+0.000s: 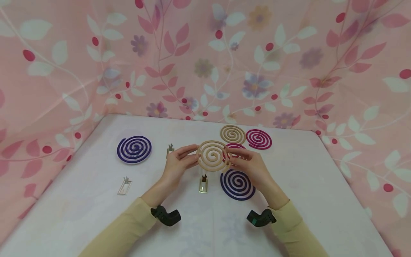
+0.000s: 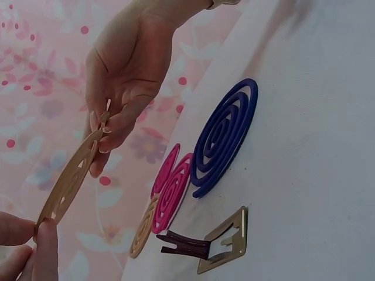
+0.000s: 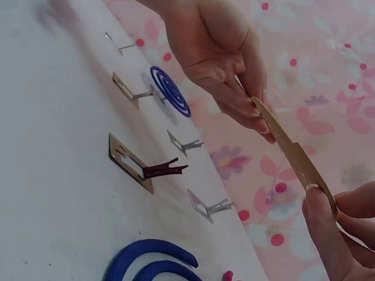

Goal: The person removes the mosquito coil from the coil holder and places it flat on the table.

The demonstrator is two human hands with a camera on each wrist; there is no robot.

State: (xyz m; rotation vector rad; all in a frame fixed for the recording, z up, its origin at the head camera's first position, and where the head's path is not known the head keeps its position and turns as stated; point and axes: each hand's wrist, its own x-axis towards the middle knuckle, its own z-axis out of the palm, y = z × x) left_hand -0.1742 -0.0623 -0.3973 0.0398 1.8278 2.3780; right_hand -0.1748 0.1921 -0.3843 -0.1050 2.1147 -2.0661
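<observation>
Both hands hold a tan mosquito coil (image 3: 296,157) up above the table, one at each side. My left hand (image 1: 177,162) pinches its left edge between thumb and fingers. At the opposite edge, my right hand (image 1: 252,166) pinches it the same way. Seen from the wrists, the coil is nearly edge-on. Below it stands a small metal coil stand (image 1: 203,179) with dark upright prongs. A dark blue coil (image 1: 238,182) lies under my right hand, and a pink coil (image 1: 236,145) is partly hidden behind that hand's fingers.
At the left, another blue coil (image 1: 136,147) sits raised off the table. More metal stands, one at front left (image 1: 126,181) and one behind my left hand (image 1: 170,146), stand nearby. A second tan coil (image 1: 233,134) and another pink coil (image 1: 258,139) lie at the back right, before a floral cloth (image 1: 205,67).
</observation>
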